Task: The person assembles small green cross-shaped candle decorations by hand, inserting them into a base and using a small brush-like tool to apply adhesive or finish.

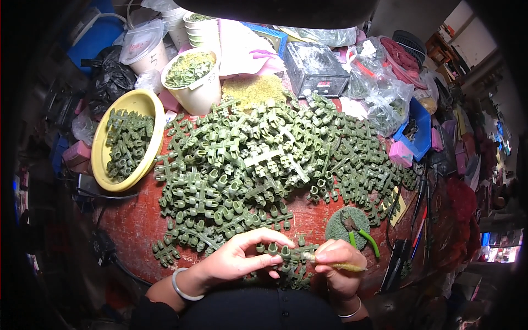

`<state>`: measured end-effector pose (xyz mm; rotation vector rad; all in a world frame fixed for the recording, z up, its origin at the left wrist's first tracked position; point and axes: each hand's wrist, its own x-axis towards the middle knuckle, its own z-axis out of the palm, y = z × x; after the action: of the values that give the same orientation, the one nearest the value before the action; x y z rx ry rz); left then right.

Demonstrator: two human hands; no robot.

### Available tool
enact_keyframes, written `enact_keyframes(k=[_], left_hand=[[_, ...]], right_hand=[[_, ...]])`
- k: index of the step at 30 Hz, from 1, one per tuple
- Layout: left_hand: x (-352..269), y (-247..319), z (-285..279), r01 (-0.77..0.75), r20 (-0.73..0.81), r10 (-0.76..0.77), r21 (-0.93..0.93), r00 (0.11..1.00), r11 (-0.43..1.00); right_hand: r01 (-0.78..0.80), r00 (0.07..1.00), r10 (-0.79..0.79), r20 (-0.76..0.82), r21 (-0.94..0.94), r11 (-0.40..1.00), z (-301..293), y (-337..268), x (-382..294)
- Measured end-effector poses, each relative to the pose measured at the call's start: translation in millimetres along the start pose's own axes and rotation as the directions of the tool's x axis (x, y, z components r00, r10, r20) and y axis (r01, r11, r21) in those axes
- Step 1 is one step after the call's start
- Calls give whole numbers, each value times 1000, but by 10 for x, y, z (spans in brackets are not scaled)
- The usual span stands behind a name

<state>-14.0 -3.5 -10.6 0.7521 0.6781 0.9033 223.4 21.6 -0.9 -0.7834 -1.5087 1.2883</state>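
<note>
My left hand point(247, 251) pinches a green branched strip point(284, 250), probably wax, that carries small cup-like castings. Between the fingers of my right hand point(340, 262) is a slim tool with a yellowish handle point(348, 267); its pale front end meets the strip. More green branched pieces point(299, 278) lie just below the hands, partly hidden. Beyond them spreads a large heap of similar green pieces point(231, 177), some with skull-shaped castings point(272, 165). Green-handled nippers point(363, 237) rest on a round green pad point(336, 227) near my right hand.
A yellow basin point(99, 165) of green pieces stands left on the red tabletop point(128, 222). Behind the heap are a white bucket point(198, 97), a dark metal box point(315, 72) and plastic bags point(385, 107). To the right are a blue tray point(418, 144), pens point(420, 225) and a black cable point(390, 222).
</note>
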Motion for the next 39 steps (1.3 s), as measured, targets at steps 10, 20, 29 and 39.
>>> enact_keyframes(k=[10, 20, 29, 39], left_hand=[[7, 11, 19, -8, 52, 8, 0, 999, 1000], [-8, 68, 76, 17, -70, -4, 177, 998, 984], [-2, 18, 45, -121, -102, 212, 555, 972, 823], [9, 16, 105, -97, -119, 189, 536, 975, 838]], right_hand=[[-30, 999, 27, 28, 118, 993, 1, 15, -25], [91, 996, -85, 40, -171, 981, 44, -68, 8], [247, 968, -218, 123, -325, 913, 101, -94, 18], [169, 979, -142, 143, -195, 966, 79, -85, 42]])
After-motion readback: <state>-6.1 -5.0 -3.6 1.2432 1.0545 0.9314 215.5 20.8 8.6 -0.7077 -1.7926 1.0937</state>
